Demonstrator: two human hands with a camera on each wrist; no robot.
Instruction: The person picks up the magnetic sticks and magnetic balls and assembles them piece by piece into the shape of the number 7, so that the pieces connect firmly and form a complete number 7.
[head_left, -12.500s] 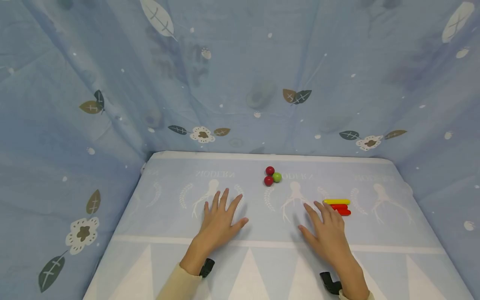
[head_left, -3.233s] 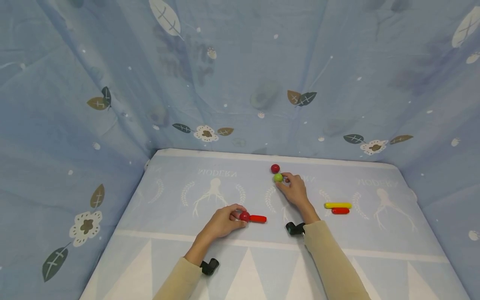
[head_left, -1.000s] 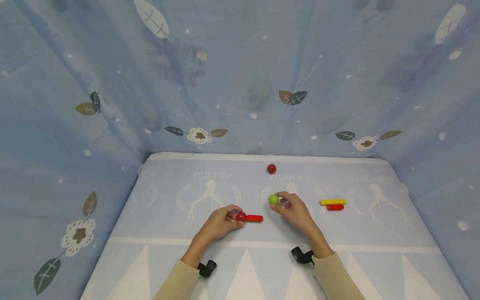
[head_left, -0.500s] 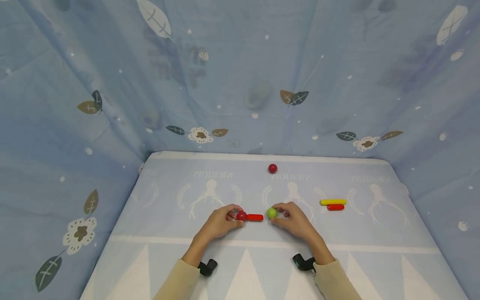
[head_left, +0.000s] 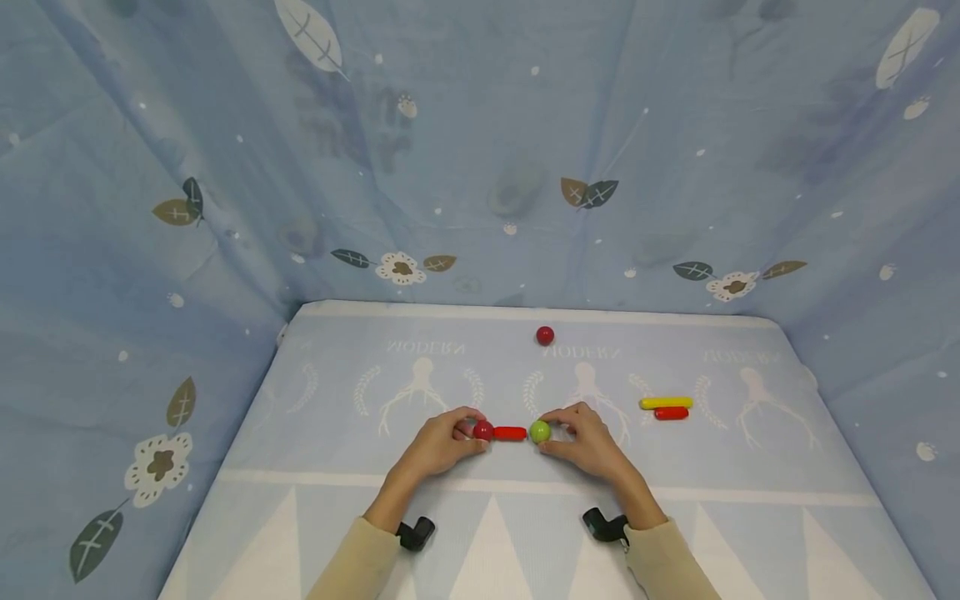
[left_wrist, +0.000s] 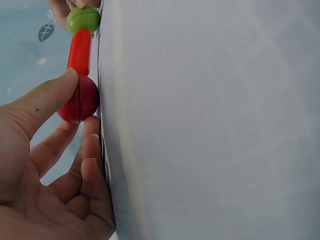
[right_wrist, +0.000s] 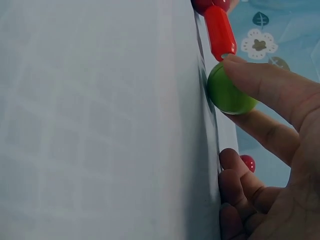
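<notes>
My left hand (head_left: 438, 443) pinches a shiny red ball (head_left: 483, 431) between thumb and fingers, low over the table. A short red stick (head_left: 510, 433) extends rightward from that ball, its near end against it. My right hand (head_left: 588, 442) pinches a green ball (head_left: 539, 432) at the stick's other end. A narrow gap shows between stick and green ball in the head view. In the right wrist view, a pale spot marks the stick's end, close to the green ball (right_wrist: 230, 92); my thumb partly covers where they meet.
A second red ball (head_left: 545, 336) lies near the table's back edge. To the right, a yellow stick (head_left: 666, 403) and a shorter red stick (head_left: 671, 413) lie side by side. Patterned blue cloth (head_left: 480, 167) rises behind the table (head_left: 330, 450) and at both sides.
One red ball and a red stick left their groups and are now at my left hand. My right hand has carried the green ball from the back toward me, then left to the stick's end.
</notes>
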